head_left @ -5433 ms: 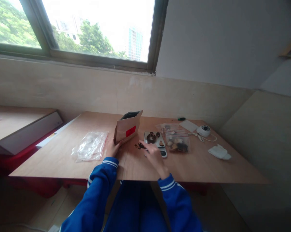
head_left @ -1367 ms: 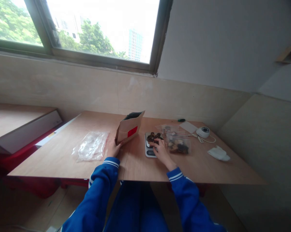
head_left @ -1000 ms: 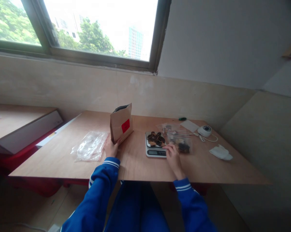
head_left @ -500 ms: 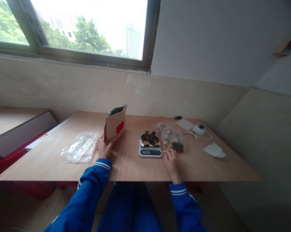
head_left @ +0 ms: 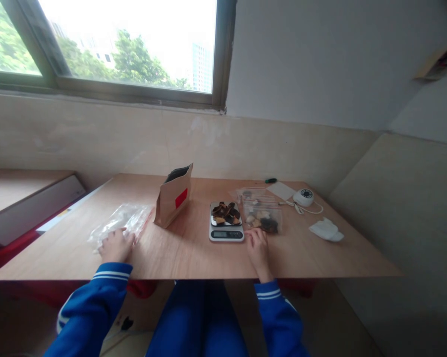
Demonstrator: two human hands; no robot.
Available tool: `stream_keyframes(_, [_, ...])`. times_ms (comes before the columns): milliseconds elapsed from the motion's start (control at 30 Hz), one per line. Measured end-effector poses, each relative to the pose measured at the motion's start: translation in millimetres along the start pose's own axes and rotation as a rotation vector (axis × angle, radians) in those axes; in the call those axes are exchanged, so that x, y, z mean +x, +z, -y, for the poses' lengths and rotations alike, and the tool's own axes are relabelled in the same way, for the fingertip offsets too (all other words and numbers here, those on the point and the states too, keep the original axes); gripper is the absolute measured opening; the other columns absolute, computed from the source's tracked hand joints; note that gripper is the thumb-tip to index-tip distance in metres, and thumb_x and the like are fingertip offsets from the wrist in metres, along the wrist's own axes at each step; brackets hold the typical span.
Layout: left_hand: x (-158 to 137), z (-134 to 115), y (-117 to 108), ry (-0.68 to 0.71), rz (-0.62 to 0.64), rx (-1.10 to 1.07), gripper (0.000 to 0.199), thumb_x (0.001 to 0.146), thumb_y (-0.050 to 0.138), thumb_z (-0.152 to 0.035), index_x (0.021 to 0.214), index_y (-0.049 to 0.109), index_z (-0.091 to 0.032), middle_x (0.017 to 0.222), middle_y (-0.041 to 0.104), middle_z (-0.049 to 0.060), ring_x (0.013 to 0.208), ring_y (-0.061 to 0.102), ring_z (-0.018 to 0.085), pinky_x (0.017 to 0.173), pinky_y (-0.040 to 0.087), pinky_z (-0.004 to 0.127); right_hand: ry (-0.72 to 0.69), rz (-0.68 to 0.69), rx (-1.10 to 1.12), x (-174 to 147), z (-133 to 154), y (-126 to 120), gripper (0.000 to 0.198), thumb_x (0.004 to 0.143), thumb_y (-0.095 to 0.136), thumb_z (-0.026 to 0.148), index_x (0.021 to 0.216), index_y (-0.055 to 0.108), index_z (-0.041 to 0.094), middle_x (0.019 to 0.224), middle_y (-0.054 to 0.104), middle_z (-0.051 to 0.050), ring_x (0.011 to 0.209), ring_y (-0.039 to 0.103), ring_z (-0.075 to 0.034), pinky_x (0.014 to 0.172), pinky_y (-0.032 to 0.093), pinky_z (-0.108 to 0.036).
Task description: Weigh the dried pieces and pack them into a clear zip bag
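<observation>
My left hand (head_left: 115, 245) rests on the clear plastic bags (head_left: 129, 217) at the left of the table, its fingers apart and laid over them. A brown kraft paper bag (head_left: 168, 204) with a red label stands upright with its top open, untouched. Dark dried slices, perhaps mushroom, (head_left: 226, 213) lie on the plate of a white digital kitchen scale (head_left: 226, 235). Beside the scale's lower right edge is my right hand (head_left: 258, 248), fingers loosely bent and holding nothing I can see. Zip bags (head_left: 262, 218) with pale and dark dried pieces lie just beyond it.
On the right are a white dome camera (head_left: 304, 197) with its cable and a crumpled white tissue (head_left: 326, 230). A white card (head_left: 281, 190) and a green-handled tool (head_left: 270, 180) lie near the back edge. A window (head_left: 134, 44) is above.
My left hand has let go of the kraft paper bag and moved left onto the plastic bags. My right hand stays by the scale. The view has shifted slightly.
</observation>
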State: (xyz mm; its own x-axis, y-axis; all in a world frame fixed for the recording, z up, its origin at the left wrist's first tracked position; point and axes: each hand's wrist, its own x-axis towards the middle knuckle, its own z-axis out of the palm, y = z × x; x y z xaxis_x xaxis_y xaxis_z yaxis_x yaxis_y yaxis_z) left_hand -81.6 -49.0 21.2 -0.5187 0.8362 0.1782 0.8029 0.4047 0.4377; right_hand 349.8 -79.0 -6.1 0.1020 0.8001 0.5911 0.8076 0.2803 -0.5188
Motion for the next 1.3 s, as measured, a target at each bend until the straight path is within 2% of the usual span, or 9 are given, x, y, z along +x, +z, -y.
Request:
stream_keyframes(167, [7,15,-8,0.14,0.009,0.057,0.029,0.077,0.049,-0.038,0.085,0.067,-0.016,0.099,0.063,0.016,0.096,0.057,0.034,0.08,0.047,0.044,0.009,0.007,0.004,-1,2,-2,0.026,0.088,0.038,0.014,0.088,0.064,0.019,0.092,0.058,-0.009,0.087,0.05,-0.024,0.079,0.042,-0.039])
stream_keyframes(300, [6,7,-22,0.084,0.016,-0.118,0.021,0.075,0.053,-0.038,0.075,0.063,-0.019,0.078,0.064,0.006,0.074,0.058,0.022,0.07,0.048,0.035,0.006,-0.035,0.088,1,6,-7,0.027,0.087,0.038,0.012,0.087,0.064,0.019,0.09,0.059,-0.009,0.087,0.051,-0.024,0.08,0.043,-0.039])
stream_keyframes(433, [-27,-29,-36,0.12,-0.494,-0.294,0.03,0.081,0.05,-0.047,0.08,0.061,-0.019,0.078,0.059,0.003,0.068,0.054,0.017,0.071,0.047,0.034,0.005,-0.061,0.279,-1,42,-12,0.025,0.089,0.039,0.015,0.087,0.063,0.02,0.089,0.059,-0.008,0.088,0.054,-0.022,0.081,0.045,-0.038])
stream_keyframes(533, [-69,-73,-42,0.369,-0.618,-0.426,0.028,0.081,0.055,-0.045,0.074,0.058,-0.019,0.071,0.056,0.002,0.063,0.052,0.015,0.065,0.048,0.032,-0.018,0.082,0.488,-3,96,-15,0.021,0.092,0.041,0.023,0.098,0.062,0.022,0.097,0.06,-0.007,0.095,0.056,-0.02,0.082,0.048,-0.034])
stream_keyframes(633, [-108,-116,-38,0.765,-0.486,-0.57,0.015,0.082,0.058,-0.033,0.074,0.06,-0.02,0.078,0.063,0.003,0.072,0.059,0.015,0.069,0.05,0.03,-0.075,0.246,0.648,1,147,-16,0.029,0.092,0.046,0.031,0.119,0.053,0.023,0.111,0.06,-0.007,0.1,0.057,-0.018,0.085,0.048,-0.031])
stream_keyframes(733, [-132,-141,-27,1.056,-0.34,-0.652,0.014,0.085,0.054,-0.026,0.095,0.063,-0.022,0.095,0.066,0.006,0.09,0.062,0.019,0.077,0.052,0.033,-0.047,0.212,0.741,9,170,-17,0.03,0.094,0.044,0.034,0.12,0.052,0.023,0.115,0.062,-0.006,0.105,0.059,-0.017,0.089,0.048,-0.03])
stream_keyframes(833, [-137,-146,-9,1.147,-0.292,-0.738,0.035,0.088,0.044,-0.014,0.12,0.055,-0.022,0.119,0.059,0.01,0.11,0.057,0.021,0.089,0.051,0.036,0.038,0.147,0.749,16,165,-20,0.03,0.096,0.038,0.036,0.114,0.058,0.023,0.114,0.064,-0.005,0.106,0.06,-0.018,0.088,0.05,-0.03])
stream_keyframes(1000, [-119,-140,31,1.101,-0.598,-0.627,0.052,0.081,0.062,-0.02,0.13,0.046,-0.023,0.114,0.061,0.009,0.102,0.06,0.02,0.085,0.049,0.032,0.089,0.234,0.727,19,145,-24,0.028,0.092,0.047,0.039,0.104,0.067,0.022,0.096,0.072,-0.005,0.087,0.068,-0.02,0.073,0.054,-0.028])
stream_keyframes(1300, [-98,-150,65,1.157,-0.52,-0.641,0.013,0.089,0.051,-0.024,0.099,0.057,-0.02,0.085,0.067,0.003,0.076,0.063,0.014,0.067,0.045,0.028,0.224,0.285,0.706,25,117,11,0.031,0.082,0.06,0.047,0.078,0.067,0.017,0.072,0.069,-0.002,0.067,0.062,-0.017,0.064,0.048,-0.025])
